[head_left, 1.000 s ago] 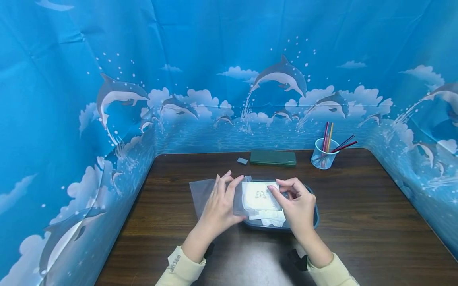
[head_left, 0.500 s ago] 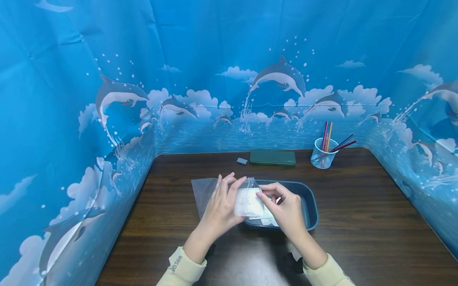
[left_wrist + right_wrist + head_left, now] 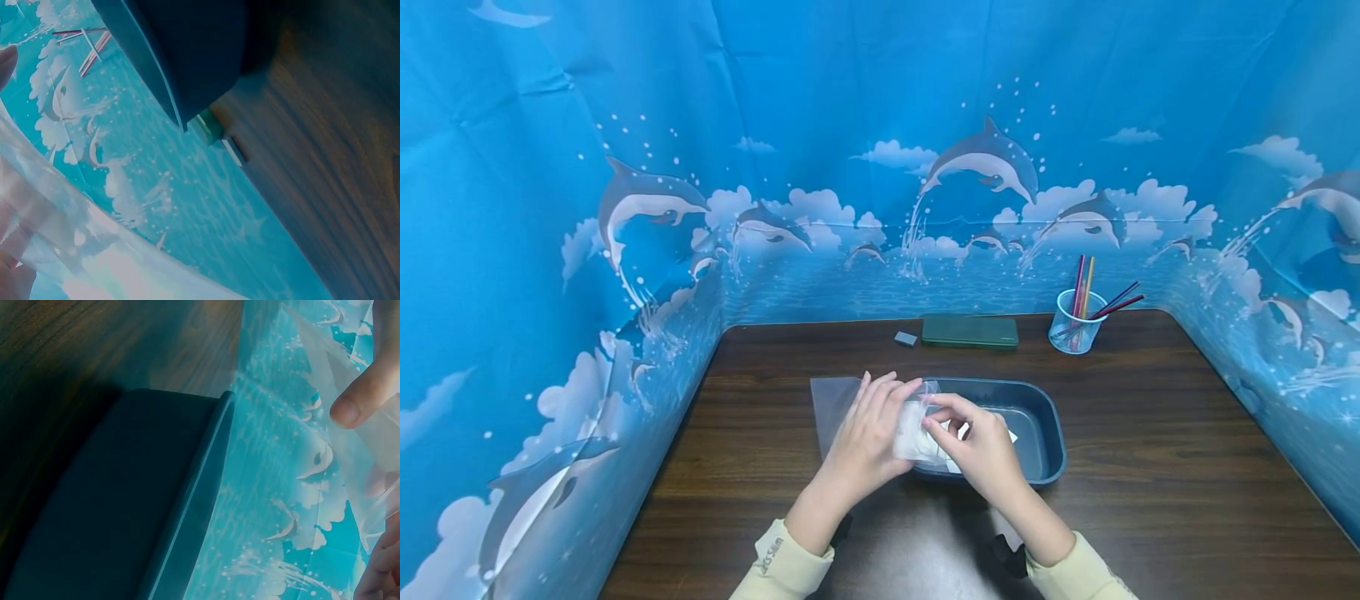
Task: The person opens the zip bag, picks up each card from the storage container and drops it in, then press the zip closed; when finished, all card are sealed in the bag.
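Observation:
My left hand (image 3: 867, 433) grips a clear plastic bag (image 3: 831, 404) over the left end of a dark blue tray (image 3: 1032, 442). Its thumb shows on the film in the right wrist view. Inside the bag's right end sits a white square paper (image 3: 908, 432), partly covered by the left hand. With thumb and forefinger, my right hand (image 3: 981, 454) pinches at the paper's right edge by the bag's mouth. Smaller white paper pieces (image 3: 1012, 436) lie in the tray, mostly hidden behind the right hand. The bag (image 3: 119, 256) spreads across the bottom of the left wrist view.
Behind the tray lie a dark green case (image 3: 970, 332) and a small grey eraser (image 3: 906, 338). A light blue mesh cup (image 3: 1077, 323) with several pencils stands at the back right. A blue dolphin curtain (image 3: 820, 275) encloses the dark wooden table (image 3: 1150, 467).
My right hand has moved left with the white paper, which slid deeper into the bag. Its butterfly print no longer shows, and more of the tray's right side is uncovered.

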Demonstrator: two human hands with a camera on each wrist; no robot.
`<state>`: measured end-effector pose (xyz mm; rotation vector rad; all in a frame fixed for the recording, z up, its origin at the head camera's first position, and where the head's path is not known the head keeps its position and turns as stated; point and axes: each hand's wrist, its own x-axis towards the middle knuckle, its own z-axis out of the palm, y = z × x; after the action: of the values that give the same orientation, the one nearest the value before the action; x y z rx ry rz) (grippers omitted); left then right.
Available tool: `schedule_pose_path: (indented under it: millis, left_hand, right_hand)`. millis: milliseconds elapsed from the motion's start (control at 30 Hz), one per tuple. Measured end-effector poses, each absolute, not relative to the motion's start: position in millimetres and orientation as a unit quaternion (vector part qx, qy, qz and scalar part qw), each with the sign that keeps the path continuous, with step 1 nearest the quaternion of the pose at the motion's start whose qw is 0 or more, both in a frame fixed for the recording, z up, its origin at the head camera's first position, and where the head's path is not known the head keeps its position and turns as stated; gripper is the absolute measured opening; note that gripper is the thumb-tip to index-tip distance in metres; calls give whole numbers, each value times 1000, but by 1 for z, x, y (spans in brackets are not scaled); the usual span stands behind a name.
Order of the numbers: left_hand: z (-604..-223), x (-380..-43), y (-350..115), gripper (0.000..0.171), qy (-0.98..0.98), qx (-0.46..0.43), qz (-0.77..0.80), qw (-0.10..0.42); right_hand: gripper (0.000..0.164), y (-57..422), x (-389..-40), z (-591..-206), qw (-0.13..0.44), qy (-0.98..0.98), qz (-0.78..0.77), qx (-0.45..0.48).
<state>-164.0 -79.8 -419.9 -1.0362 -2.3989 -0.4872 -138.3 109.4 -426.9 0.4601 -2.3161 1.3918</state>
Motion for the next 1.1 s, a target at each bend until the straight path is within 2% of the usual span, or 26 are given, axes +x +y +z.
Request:
schedule_pose_path:
  millis: [200, 400, 500, 733, 1100]
  left_hand:
    - [-422, -164, -84, 112, -880, -370, -188, 232]
    - [-420, -168, -98, 119, -885, -341, -210, 236]
    - [-420, -170, -104, 121, -888, -331, -211, 238]
    - [-421, -172, -106, 121, -891, -332, -212, 224]
    - [-424, -174, -111, 121, -906, -317, -195, 201]
  right_hand:
    - [29, 118, -140, -428, 209, -821, 501, 177]
    - [17, 145, -150, -434, 214, -828, 498, 141]
    - [18, 159, -157, -447, 171, -876, 441, 98]
    - [37, 174, -167, -487, 12, -952, 304, 43]
    - [71, 176, -179, -507, -71, -953, 292, 31]
